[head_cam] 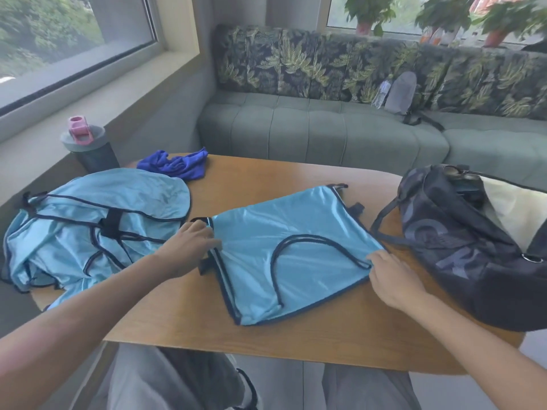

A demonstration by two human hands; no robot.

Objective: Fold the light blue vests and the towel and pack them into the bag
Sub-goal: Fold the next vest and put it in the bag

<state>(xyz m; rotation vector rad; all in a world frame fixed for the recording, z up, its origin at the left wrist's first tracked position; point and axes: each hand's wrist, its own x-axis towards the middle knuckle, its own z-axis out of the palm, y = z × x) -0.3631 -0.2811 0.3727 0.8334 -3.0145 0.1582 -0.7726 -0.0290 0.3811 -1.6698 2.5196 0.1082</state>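
Our left hand (192,241) pinches the left edge of the folded light blue vest (290,250) lying mid-table (296,332), fingers curled on the trim. Our right hand (390,276) grips its right edge near the neckline. We see the other vests (88,223) heaped at left, the blue towel (177,164) behind, and the dark bag (473,247) open at right.

On the wooden table (296,335) before you, the flat light blue vest (296,261) lies in the middle. The heap of light blue vests (88,226) lies left, the dark duffel bag (473,247) right. The crumpled blue towel (177,164) lies far left, with the grey bottle (88,149) further left.
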